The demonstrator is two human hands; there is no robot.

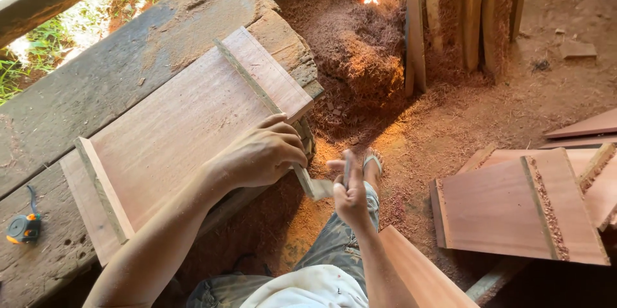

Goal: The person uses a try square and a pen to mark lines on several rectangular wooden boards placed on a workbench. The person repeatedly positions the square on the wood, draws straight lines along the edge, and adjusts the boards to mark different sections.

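Note:
A reddish wooden panel (173, 134) with two cross battens lies on a worn workbench (96, 83). My left hand (263, 154) rests curled over the panel's near edge, pressing on it beside the right-hand batten (257, 86). My right hand (350, 192) hovers just off the panel's edge, fingers pinched on a small thin grey tool (347, 170) held upright. A small pale scrap (321, 188) sits between the two hands at the end of the batten. My foot in a sandal (371, 163) shows below the hands.
A tape measure (23, 228) lies on the bench at the left. Sawdust (360, 44) is heaped on the ground ahead, with planks (463, 12) leaning upright behind it. More battened panels (514, 211) are stacked on the floor at the right, and a board (424, 276) leans by my leg.

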